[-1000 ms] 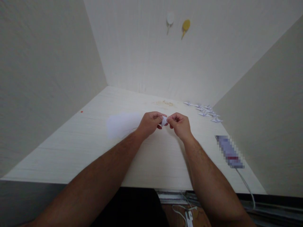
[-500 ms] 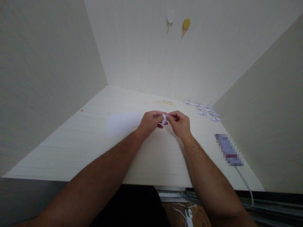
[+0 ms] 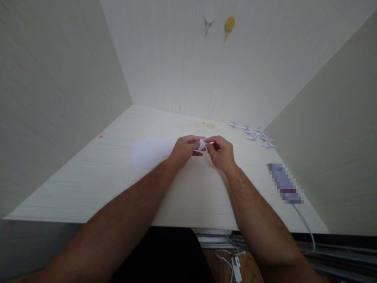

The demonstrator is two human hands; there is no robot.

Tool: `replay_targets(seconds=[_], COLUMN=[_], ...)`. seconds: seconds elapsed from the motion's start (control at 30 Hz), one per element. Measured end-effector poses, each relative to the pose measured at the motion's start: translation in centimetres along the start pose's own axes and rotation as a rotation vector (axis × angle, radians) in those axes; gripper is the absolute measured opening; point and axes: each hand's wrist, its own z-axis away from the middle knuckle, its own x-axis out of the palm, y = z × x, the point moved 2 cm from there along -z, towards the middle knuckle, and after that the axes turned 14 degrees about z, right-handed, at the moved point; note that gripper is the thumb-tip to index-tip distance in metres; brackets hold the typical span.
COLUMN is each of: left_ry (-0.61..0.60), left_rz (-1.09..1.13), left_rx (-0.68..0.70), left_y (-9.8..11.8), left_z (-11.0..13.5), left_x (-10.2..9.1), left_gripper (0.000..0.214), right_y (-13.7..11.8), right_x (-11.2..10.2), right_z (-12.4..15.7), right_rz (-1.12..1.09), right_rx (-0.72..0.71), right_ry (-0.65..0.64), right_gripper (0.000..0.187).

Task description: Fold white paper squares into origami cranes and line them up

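Over the middle of the white table, a small piece of folded white paper (image 3: 202,144) is held up between both hands. My left hand (image 3: 187,148) pinches it from the left, with the lower fingers loosely curled beneath. From the right, my right hand (image 3: 220,151) grips its other edge between thumb and index finger. Fingers cover part of the paper, so its full shape is hidden. Beside and behind my left wrist lies a stack of white paper sheets (image 3: 150,151), partly covered by the forearm.
Several folded white paper figures (image 3: 255,133) lie at the table's back right. A pixelated device (image 3: 284,182) with a cable (image 3: 304,224) rests near the right wall. A white hook (image 3: 209,19) and a yellow hook (image 3: 230,24) are on the back wall. A power strip (image 3: 236,269) lies below.
The folded paper has turned slightly in my fingers, and the right fingers have shifted along its edge. The view has tilted a little, moving everything slightly up.
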Motion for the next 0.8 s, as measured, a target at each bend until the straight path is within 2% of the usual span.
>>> replay_targets(seconds=[0.17,0.43,0.6,0.8], left_ry=[0.014,-0.009,0.012,0.02], left_rz=[0.021,0.036,0.053,0.072], left_rx=[0.013,0.016,0.034,0.036], left_y=[0.08,-0.22,-0.12,-0.22], left_z=[-0.02,-0.16,-0.19,-0.2], left_x=[-0.07,-0.12,0.0,-0.07], left_gripper=[0.026,0.022,0.019,0.02], right_y=[-0.56,-0.36,-0.37,-0.1], right_x=[0.05,0.3,0.47,0.96], right_z=[0.0,-0.01,0.13,0.14], right_rz=[-0.014,-0.007,0.048,-0.041], right_rx=[-0.023,0.063,0.057,0.055], right_ry=[0.004,0.007,0.059,0.066], right_gripper=[0.017,0.006,0.013,0.017])
